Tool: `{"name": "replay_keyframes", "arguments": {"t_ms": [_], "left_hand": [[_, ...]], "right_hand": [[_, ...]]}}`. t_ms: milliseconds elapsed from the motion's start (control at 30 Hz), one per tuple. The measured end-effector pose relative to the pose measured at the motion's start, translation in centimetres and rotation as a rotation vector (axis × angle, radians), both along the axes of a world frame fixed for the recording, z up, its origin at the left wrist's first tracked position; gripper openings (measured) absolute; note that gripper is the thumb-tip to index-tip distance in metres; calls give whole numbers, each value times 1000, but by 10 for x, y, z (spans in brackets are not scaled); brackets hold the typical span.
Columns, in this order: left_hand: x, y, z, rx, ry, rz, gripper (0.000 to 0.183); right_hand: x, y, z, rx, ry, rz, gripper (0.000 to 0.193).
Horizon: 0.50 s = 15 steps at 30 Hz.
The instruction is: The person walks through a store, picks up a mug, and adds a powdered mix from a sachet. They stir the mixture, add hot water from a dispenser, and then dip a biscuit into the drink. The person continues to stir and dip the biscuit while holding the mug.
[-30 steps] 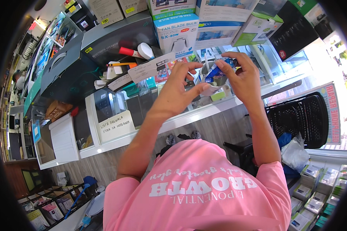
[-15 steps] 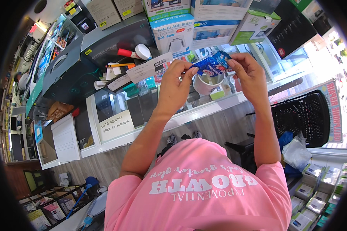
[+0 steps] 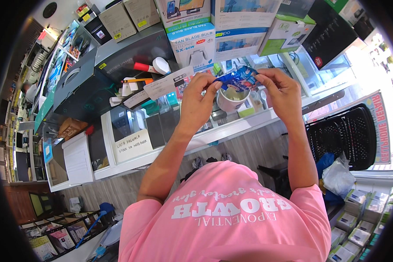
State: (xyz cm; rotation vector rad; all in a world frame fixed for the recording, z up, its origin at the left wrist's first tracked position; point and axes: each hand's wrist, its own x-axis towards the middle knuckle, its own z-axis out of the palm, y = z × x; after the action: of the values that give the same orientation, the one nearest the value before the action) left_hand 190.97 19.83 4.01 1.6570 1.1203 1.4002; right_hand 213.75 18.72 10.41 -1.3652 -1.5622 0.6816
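Note:
A blue foil packet (image 3: pixel 239 79) is stretched between my two hands above the counter. My left hand (image 3: pixel 194 101) pinches its left end between thumb and fingertips. Its right end is gripped the same way by my right hand (image 3: pixel 283 92). Right below the packet stands a white cup (image 3: pixel 230 104) on the glass counter, upright. Something pale lies inside the cup, but I cannot make out what. The packet hides part of the cup's far rim.
The glass display counter (image 3: pixel 170 152) carries a handwritten note card (image 3: pixel 133 143) and a ruled paper pad (image 3: pixel 77 157). Boxed goods (image 3: pixel 192 46) are stacked behind the cup. A black chair (image 3: pixel 345 137) stands to the right, and a dark speaker box (image 3: pixel 81 85) sits at left.
The packet's right end has dropped slightly, and more of the cup's inside shows beneath it. Both hands keep their pinch. The whole view has shifted a little.

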Motion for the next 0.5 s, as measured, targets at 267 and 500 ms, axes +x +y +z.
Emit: {"name": "replay_keyframes", "arguments": {"t_ms": [267,500], "left_hand": [[1,-1,-3,21,-29,3,24],[1,0,-7,-22,-52,4,22]], "right_hand": [[4,4,2,90,-36,23,15],[2,6,11,89,-38,59,15]]}}
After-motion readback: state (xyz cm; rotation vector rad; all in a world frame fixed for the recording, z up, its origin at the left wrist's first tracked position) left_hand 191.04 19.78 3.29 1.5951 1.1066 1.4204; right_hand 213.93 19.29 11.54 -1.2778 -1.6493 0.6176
